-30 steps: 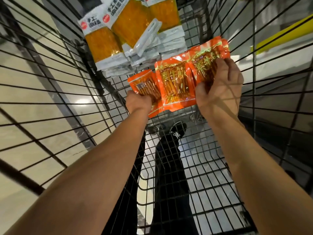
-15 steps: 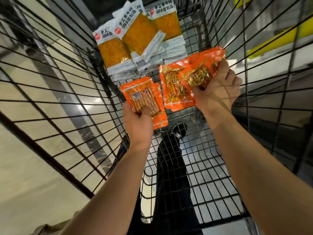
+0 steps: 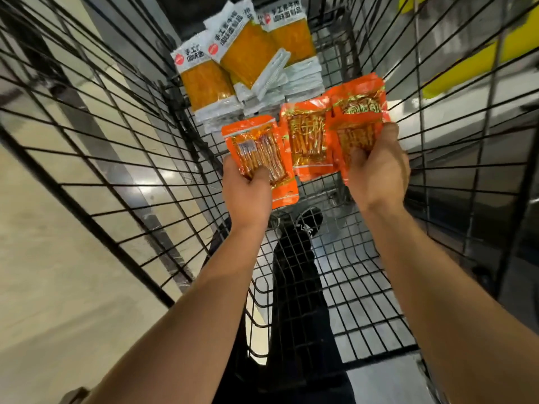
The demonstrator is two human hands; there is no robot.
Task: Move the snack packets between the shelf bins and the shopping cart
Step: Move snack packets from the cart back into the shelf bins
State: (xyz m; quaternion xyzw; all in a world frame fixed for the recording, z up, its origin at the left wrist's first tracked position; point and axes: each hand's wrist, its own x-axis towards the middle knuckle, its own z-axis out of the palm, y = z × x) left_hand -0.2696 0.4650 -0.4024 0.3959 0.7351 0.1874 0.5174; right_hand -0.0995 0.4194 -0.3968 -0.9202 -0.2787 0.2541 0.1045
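Both my hands reach into a black wire shopping cart (image 3: 347,275). My left hand (image 3: 248,193) grips an orange snack packet (image 3: 256,150) by its lower half, thumb on top. My right hand (image 3: 376,176) holds a small stack of orange packets (image 3: 358,121), thumb pressed on the front one. Between the two hands a third orange packet (image 3: 309,144) lies flat on the cart floor. At the far end of the cart sits a pile of white-and-yellow packets (image 3: 245,59), several overlapping.
The cart's wire side walls (image 3: 116,135) rise close on the left and right. Through the mesh floor I see a dark trouser leg and a black shoe (image 3: 309,218). A yellow edge (image 3: 478,65) shows at the upper right beyond the cart. Pale floor lies to the left.
My left hand has lifted its orange packet slightly and pulled it toward me. My right hand has turned its packets flatter, facing up. The view shifted a little over the cart.
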